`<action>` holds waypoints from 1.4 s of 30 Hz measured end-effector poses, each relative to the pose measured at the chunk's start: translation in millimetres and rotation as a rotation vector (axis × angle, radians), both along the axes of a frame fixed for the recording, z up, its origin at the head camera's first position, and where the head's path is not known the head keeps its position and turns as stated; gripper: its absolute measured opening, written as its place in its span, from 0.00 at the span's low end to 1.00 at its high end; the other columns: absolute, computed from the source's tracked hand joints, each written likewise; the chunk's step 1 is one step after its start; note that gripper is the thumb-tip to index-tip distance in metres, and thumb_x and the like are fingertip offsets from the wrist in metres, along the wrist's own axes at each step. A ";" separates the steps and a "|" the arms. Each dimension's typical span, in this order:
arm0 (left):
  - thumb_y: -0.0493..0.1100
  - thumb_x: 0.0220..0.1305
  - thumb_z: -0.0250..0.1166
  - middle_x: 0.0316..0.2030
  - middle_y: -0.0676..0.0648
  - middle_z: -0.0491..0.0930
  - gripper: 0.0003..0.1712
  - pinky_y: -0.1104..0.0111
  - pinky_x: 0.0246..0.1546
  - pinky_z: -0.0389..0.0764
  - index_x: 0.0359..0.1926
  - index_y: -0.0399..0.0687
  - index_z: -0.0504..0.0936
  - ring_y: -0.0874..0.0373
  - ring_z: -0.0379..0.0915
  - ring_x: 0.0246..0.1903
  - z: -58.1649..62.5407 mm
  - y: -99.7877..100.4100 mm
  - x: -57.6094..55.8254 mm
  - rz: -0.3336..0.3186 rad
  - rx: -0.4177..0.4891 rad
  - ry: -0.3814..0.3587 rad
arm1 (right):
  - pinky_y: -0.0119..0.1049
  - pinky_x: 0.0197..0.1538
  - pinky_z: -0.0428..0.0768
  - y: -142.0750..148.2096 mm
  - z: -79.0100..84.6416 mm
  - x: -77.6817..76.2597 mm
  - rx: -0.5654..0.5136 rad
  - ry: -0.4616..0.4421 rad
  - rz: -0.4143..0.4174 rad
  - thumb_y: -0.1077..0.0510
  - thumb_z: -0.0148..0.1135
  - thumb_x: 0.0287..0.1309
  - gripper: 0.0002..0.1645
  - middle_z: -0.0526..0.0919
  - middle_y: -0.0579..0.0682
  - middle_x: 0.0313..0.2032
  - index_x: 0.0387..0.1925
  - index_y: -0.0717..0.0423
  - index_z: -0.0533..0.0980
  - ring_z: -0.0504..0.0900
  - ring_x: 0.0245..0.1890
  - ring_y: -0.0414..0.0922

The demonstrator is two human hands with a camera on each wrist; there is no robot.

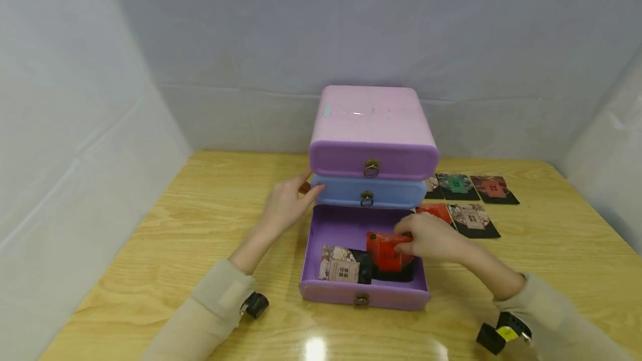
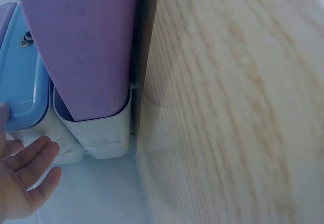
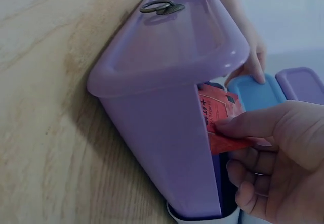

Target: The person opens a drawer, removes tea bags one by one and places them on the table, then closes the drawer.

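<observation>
A three-tier drawer box (image 1: 373, 113) stands on the table, its bottom purple drawer (image 1: 331, 227) pulled out. Over the right part of that drawer, my right hand (image 1: 428, 237) pinches a red and black sachet (image 1: 386, 252) between thumb and fingers; the same red sachet (image 3: 217, 113) shows at the drawer's rim in the right wrist view. Left of it in the drawer lies a beige and black sachet (image 1: 343, 266). My left hand (image 1: 287, 205) rests at the left end of the blue middle drawer (image 1: 346, 191), thumb on its front, other fingers extended along the side.
Right of the box, several flat sachets lie on the table, among them a green one (image 1: 457, 185), a dark red one (image 1: 494, 188), a beige one (image 1: 473, 219) and a red one (image 1: 435, 211). A pale cloth wall (image 1: 251, 43) closes off the back.
</observation>
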State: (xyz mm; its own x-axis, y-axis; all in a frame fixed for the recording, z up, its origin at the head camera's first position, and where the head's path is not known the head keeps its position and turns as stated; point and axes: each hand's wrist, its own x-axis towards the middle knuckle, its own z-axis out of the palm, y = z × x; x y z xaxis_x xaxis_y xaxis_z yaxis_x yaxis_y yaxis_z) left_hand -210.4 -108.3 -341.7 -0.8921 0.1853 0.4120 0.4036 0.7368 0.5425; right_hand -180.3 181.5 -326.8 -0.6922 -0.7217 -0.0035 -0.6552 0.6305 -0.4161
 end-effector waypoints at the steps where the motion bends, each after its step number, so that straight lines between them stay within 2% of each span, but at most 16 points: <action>1: 0.52 0.63 0.61 0.29 0.44 0.83 0.29 0.61 0.29 0.77 0.60 0.41 0.72 0.51 0.80 0.30 0.0 0.0 -0.2 0.002 0.001 0.000 | 0.29 0.24 0.59 1.1 1.5 -1.1 -0.010 -0.012 0.000 0.59 0.68 0.51 0.09 0.69 0.37 0.20 0.21 0.48 0.75 0.59 0.19 0.33; 9: 0.51 0.63 0.61 0.29 0.43 0.83 0.28 0.61 0.28 0.77 0.60 0.41 0.72 0.50 0.80 0.30 0.1 -0.4 -0.4 0.000 0.003 0.003 | 0.29 0.24 0.68 12.4 9.5 -10.2 -0.086 -0.094 -0.021 0.59 0.65 0.54 0.03 0.76 0.39 0.23 0.28 0.54 0.80 0.67 0.20 0.33; 13: 0.51 0.63 0.61 0.29 0.43 0.83 0.28 0.61 0.29 0.77 0.60 0.41 0.72 0.50 0.80 0.30 -0.2 -0.6 -0.4 -0.001 0.007 0.003 | 0.29 0.23 0.67 18.4 13.3 -13.5 -0.113 -0.142 -0.055 0.59 0.63 0.56 0.04 0.74 0.40 0.21 0.28 0.54 0.80 0.67 0.19 0.34; 19: 0.51 0.63 0.61 0.29 0.44 0.83 0.28 0.61 0.28 0.77 0.60 0.41 0.72 0.52 0.80 0.30 -0.3 -0.5 0.9 -0.006 0.011 0.008 | 0.30 0.24 0.66 29.2 20.9 -12.3 -0.157 -0.231 -0.117 0.62 0.61 0.56 0.02 0.74 0.43 0.24 0.31 0.55 0.79 0.67 0.20 0.37; 24: 0.51 0.63 0.61 0.29 0.44 0.83 0.28 0.61 0.29 0.77 0.59 0.41 0.73 0.52 0.80 0.29 0.1 -0.1 1.1 -0.007 0.009 0.014 | 0.30 0.23 0.66 40.3 22.2 -13.6 -0.228 -0.339 -0.149 0.66 0.59 0.53 0.05 0.74 0.45 0.22 0.33 0.58 0.78 0.66 0.18 0.37; 31: 0.50 0.62 0.62 0.28 0.44 0.83 0.28 0.62 0.27 0.77 0.59 0.41 0.73 0.52 0.80 0.28 -2.2 -0.5 -0.6 -0.006 -0.002 0.044 | 0.35 0.33 0.77 63.3 35.0 -12.6 -0.337 -0.437 -0.154 0.67 0.57 0.57 0.13 0.83 0.52 0.34 0.44 0.68 0.75 0.78 0.29 0.41; 35: 0.50 0.62 0.62 0.28 0.44 0.83 0.28 0.61 0.27 0.77 0.58 0.41 0.74 0.52 0.80 0.28 -2.9 -0.9 -0.7 -0.005 0.000 0.049 | 0.34 0.26 0.75 80.5 40.0 -12.1 -0.398 -0.430 -0.169 0.66 0.57 0.59 0.11 0.81 0.47 0.27 0.43 0.69 0.74 0.74 0.22 0.39; 38: 0.50 0.61 0.62 0.28 0.44 0.83 0.28 0.61 0.28 0.77 0.58 0.40 0.74 0.52 0.80 0.28 -2.9 -0.8 -0.6 -0.003 0.002 0.044 | 0.34 0.23 0.73 94.9 39.2 -12.4 -0.457 -0.419 -0.222 0.68 0.57 0.58 0.09 0.79 0.46 0.24 0.42 0.64 0.76 0.73 0.19 0.40; 42: 0.50 0.61 0.62 0.28 0.44 0.83 0.28 0.62 0.28 0.77 0.58 0.40 0.74 0.52 0.80 0.28 -3.2 -0.6 -1.0 0.001 -0.002 0.040 | 0.35 0.27 0.73 113.0 35.7 -12.6 -0.500 -0.415 -0.318 0.68 0.56 0.59 0.13 0.80 0.46 0.26 0.39 0.48 0.79 0.75 0.22 0.42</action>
